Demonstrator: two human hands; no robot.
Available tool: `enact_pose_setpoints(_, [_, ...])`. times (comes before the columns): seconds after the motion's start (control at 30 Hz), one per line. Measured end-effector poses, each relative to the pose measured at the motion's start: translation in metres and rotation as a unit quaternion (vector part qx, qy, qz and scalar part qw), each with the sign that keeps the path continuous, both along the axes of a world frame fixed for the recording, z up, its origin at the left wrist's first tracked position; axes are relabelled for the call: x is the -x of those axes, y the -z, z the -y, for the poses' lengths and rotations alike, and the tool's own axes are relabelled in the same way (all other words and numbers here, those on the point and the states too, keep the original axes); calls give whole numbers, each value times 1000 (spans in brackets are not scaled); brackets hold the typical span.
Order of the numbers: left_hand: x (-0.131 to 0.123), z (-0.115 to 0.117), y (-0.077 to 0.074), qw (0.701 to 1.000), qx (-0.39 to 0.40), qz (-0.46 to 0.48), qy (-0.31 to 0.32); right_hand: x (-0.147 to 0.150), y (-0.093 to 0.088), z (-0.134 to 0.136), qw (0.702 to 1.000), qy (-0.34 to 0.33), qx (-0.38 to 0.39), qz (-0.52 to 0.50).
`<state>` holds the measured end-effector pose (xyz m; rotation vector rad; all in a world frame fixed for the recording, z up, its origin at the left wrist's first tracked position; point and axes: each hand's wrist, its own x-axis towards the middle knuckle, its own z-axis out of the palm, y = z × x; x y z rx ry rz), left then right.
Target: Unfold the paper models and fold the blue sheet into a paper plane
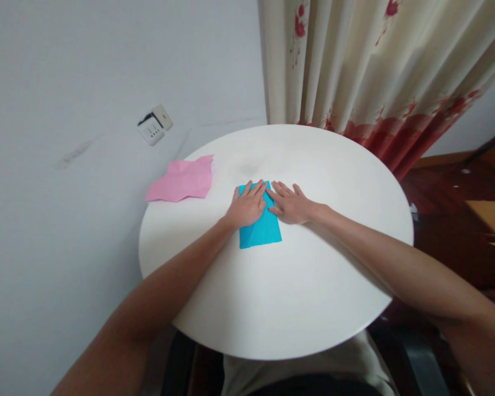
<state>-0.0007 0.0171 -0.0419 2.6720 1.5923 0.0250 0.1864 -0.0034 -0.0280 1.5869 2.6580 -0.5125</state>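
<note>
A blue sheet of paper [260, 234] lies flat near the middle of the white round table. It looks folded, with creases running across its lower part. My left hand [249, 206] rests flat on its upper left portion, fingers spread. At the right edge of the sheet, my right hand [289, 202] lies with its fingers stretched out and their tips touching the paper. Both hands cover much of the sheet's upper half. Neither hand grips anything.
A crumpled-edged pink paper [183, 180] lies at the table's left rim, partly overhanging it. The white table [334, 286] stands close to the wall. A wall socket [152, 131] is at the left, a floral curtain [346, 66] behind, and a wooden piece [489, 220] at the right.
</note>
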Motion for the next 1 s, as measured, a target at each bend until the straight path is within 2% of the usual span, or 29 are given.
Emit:
enact_pose_setpoints(0.1, [0, 0, 0, 1000, 1, 1, -1, -2, -2, -1, 1000, -6, 5, 7])
enact_pose_setpoints(0.3, [1, 0, 0, 1000, 2, 5, 2, -16, -13, 8, 996, -65, 62, 10])
enact_pose_setpoints(0.47, [1, 1, 0, 1000, -3, 7, 3, -17, -14, 11, 994, -77, 73, 8])
enact_pose_setpoints(0.7, [0, -1, 2, 1000, -3, 6, 3, -2, 0, 0, 1000, 14, -13, 8])
enact_pose_setpoints(1.0, [0, -2, 2, 1000, -4, 10, 1, 4, 17, -24, 993, 65, -100, -3])
